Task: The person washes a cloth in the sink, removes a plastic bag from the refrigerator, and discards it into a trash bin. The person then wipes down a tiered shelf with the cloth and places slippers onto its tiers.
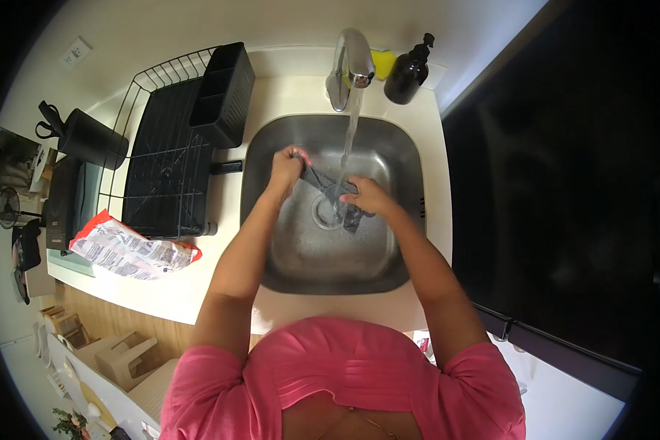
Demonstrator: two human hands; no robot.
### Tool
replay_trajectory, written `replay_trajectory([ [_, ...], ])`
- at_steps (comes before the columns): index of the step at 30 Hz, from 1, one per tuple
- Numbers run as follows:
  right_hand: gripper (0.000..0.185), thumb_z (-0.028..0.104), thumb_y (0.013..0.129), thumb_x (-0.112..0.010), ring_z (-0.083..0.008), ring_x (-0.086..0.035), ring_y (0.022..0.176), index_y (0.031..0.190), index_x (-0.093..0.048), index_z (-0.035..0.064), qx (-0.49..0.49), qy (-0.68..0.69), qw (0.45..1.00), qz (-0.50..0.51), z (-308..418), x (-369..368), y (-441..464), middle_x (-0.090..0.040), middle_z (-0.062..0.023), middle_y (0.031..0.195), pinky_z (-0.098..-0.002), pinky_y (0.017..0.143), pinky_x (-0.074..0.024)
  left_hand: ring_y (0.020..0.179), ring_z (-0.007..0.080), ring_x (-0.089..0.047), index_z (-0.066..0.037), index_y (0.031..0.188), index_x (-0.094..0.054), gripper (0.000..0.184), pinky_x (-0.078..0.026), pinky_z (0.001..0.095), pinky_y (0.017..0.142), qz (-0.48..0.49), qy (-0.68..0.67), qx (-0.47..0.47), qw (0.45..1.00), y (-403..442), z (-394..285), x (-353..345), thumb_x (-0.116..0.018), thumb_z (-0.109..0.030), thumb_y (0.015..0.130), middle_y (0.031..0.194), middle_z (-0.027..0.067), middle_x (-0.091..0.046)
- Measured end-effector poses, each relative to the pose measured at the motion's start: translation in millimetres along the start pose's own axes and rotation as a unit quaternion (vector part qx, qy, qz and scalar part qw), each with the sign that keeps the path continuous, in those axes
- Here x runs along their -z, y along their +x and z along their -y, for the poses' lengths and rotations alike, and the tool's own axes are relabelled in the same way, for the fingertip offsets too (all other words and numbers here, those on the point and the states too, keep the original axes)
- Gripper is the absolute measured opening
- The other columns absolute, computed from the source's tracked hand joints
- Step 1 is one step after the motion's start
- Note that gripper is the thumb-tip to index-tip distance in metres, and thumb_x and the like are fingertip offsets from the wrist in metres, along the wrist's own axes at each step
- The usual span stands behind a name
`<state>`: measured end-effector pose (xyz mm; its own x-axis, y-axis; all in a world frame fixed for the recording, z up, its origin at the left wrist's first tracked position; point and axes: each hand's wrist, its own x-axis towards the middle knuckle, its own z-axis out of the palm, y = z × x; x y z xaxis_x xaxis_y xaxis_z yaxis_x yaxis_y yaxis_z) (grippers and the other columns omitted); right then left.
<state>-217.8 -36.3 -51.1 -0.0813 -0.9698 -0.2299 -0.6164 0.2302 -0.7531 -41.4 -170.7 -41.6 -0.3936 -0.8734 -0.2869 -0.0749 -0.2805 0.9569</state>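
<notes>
A dark grey cloth (320, 180) is stretched between my two hands over the sink (312, 260), above the drain. My left hand (289, 167) pinches its upper left end. On the other side, my right hand (367, 196) grips the cloth near its right part, and a loose end hangs below the fingers. Water (350, 128) runs from the chrome faucet (356, 62) onto the cloth beside my right hand. Part of the cloth is hidden by the fingers and the stream.
A black dish rack (161, 169) with a utensil holder (224, 95) stands left of the sink. In front of it lies a red-and-white plastic package (136, 249). A dark pump bottle (407, 77) and a yellow sponge (383, 64) sit behind the sink, right of the faucet.
</notes>
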Motion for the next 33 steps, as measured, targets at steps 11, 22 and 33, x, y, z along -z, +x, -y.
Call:
replay_trajectory([
  [11,0.032,0.03,0.079,-0.06,-0.0311,-0.058,0.062,0.075,-0.062,-0.0017,-0.052,0.252,0.936,-0.241,96.0,-65.7,-34.3,-0.06,-0.0198,0.069,-0.0383,0.062,-0.0447,0.113,0.0335,-0.041,-0.01,0.125,-0.037,0.053,-0.034,0.0518,0.092,0.15,-0.415,0.389,0.809,-52.5,91.1,-37.2,-0.039,-0.046,0.086,0.123,0.0161,-0.043],
  [22,0.06,0.043,0.079,-0.061,-0.0198,-0.052,0.103,0.12,-0.05,0.0007,-0.287,0.686,0.661,-0.102,41.2,-45.7,-6.8,-0.055,-0.0092,0.113,-0.0306,0.084,-0.0425,0.091,0.0252,-0.056,-0.007,0.086,-0.059,0.023,-0.043,0.0393,0.086,0.058,-0.343,0.339,0.874,-60.1,27.1,-41.9,-0.048,-0.026,0.078,0.098,0.0101,-0.06],
  [33,0.025,0.019,0.082,-0.063,-0.0188,-0.053,0.089,0.09,-0.044,0.0047,-0.143,0.661,0.659,-0.329,70.7,-74.2,-24.9,-0.055,-0.0093,0.091,-0.0299,0.075,-0.0445,0.084,0.0209,-0.059,-0.004,0.101,-0.051,0.019,-0.047,0.0339,0.075,-0.136,-0.223,0.093,0.961,-96.0,28.6,-75.3,-0.055,-0.013,0.085,0.095,0.0097,-0.061],
])
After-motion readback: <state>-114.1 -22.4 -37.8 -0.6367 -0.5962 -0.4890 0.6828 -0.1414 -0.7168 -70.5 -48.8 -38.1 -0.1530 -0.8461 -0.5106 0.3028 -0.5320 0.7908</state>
